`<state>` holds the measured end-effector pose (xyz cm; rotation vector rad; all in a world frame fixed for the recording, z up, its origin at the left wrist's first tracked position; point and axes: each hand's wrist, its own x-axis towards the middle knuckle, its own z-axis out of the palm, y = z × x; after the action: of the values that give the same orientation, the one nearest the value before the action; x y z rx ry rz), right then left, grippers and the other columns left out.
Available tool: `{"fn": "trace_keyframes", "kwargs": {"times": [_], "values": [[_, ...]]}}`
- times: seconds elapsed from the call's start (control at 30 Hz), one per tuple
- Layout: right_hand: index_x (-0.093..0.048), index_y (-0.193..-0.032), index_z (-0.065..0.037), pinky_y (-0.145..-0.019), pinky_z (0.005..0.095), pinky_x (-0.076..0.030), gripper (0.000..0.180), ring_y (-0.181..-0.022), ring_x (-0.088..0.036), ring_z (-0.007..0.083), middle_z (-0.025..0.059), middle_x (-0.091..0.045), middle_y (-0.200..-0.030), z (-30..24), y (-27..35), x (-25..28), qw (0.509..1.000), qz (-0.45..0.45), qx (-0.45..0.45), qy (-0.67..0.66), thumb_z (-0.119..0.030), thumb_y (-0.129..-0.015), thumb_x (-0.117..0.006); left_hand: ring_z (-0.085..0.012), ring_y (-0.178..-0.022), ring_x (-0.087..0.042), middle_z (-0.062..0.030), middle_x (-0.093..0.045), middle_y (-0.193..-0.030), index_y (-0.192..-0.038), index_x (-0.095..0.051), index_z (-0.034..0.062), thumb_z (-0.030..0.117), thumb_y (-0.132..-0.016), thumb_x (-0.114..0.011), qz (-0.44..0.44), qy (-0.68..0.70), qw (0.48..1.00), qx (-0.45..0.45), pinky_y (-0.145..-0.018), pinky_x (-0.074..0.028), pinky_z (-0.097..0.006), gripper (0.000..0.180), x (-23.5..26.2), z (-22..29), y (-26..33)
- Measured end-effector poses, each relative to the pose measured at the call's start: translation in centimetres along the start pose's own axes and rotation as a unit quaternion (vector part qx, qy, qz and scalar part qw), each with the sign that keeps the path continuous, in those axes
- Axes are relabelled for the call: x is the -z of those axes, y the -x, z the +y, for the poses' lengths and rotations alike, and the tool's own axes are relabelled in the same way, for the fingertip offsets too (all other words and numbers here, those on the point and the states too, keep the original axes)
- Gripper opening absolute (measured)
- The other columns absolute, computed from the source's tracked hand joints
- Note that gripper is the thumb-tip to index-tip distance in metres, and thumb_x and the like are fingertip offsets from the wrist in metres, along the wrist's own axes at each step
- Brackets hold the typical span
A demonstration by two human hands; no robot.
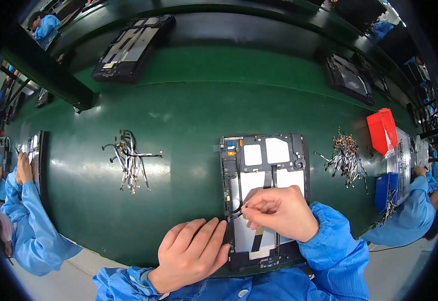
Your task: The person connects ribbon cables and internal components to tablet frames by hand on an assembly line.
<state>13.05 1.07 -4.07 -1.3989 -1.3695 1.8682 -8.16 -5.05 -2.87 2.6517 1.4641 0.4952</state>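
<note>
An opened tablet (pixel 288 178) lies in front of me, its inside facing up, with white battery panels, black strips and small boards along the left edge. Over its middle, my right hand (pixel 279 210) pinches the end of a thin black cable (pixel 236 212) between thumb and forefinger; the fingers partly hide that end. The cable curves at the tablet's left side. My left hand (pixel 191 253) rests palm down, fingers stretched out, with fingertips at the tablet's lower left edge.
Loose short cables lie in a pile (pixel 130 160) on the left and a bigger pile (pixel 347 158) on the right. Beyond that stand a red bin (pixel 382 131) and a blue bin (pixel 385 191). More opened tablets (pixel 133 47) sit at the back. Co-workers in blue sleeves (pixel 40 220) flank me.
</note>
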Motion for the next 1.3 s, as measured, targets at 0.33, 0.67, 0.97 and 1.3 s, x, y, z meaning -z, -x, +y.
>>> {"fn": "trace_keyframes", "kwargs": {"times": [0.33,0.67,0.97,1.3], "values": [[-0.063,-0.083,0.004,-0.053,0.0209,-0.054,0.007,-0.063,-0.067,0.01,0.0059,-0.066,-0.073,-1.3,0.2,-0.6,0.998,0.02,-0.01,0.066,-0.001,-0.085,-0.067,-0.0156,-0.083,-0.064,-0.0019,-0.068,-0.096,-0.1,-0.071,0.0094,0.028,-0.083,-0.059,0.0,-0.026,0.999,-0.026,-0.074,-0.049,-0.028,0.028,-0.9,-0.3,-0.8],[-0.063,-0.084,0.003,-0.052,0.0206,-0.053,0.005,-0.063,-0.068,0.0111,0.0063,-0.066,-0.074,-1.4,0.2,-0.4,0.996,0.01,0.009,0.084,0.0,-0.085,-0.067,-0.0126,-0.069,-0.06,0.001,-0.057,-0.072,-0.089,-0.069,0.0119,0.015,-0.075,-0.058,0.021,-0.088,0.993,-0.074,-0.066,-0.049,-0.023,0.018,-1.6,-0.6,-1.3],[-0.063,-0.085,0.004,-0.053,0.0209,-0.053,0.005,-0.063,-0.069,0.0118,0.0068,-0.067,-0.075,-0.7,0.1,-0.3,0.995,0.006,0.038,0.088,0.0,-0.084,-0.067,-0.0157,-0.079,-0.06,-0.002,-0.057,-0.077,-0.087,-0.065,0.0088,0.013,-0.075,-0.06,0.013,0.002,0.997,-0.075,-0.084,-0.054,-0.029,0.014,-1.6,2.0,-0.8],[-0.066,-0.102,0.003,-0.051,0.0206,-0.05,0.018,-0.059,-0.065,0.0088,0.0069,-0.066,-0.072,-0.8,0.0,0.7,0.99,0.002,0.077,0.114,-0.001,-0.085,-0.068,-0.0227,-0.09,-0.061,-0.009,-0.06,-0.094,-0.085,-0.062,0.0069,0.024,-0.079,-0.062,-0.016,-0.05,0.994,-0.096,-0.085,-0.053,-0.031,0.017,-3.3,3.1,-1.6]]}}
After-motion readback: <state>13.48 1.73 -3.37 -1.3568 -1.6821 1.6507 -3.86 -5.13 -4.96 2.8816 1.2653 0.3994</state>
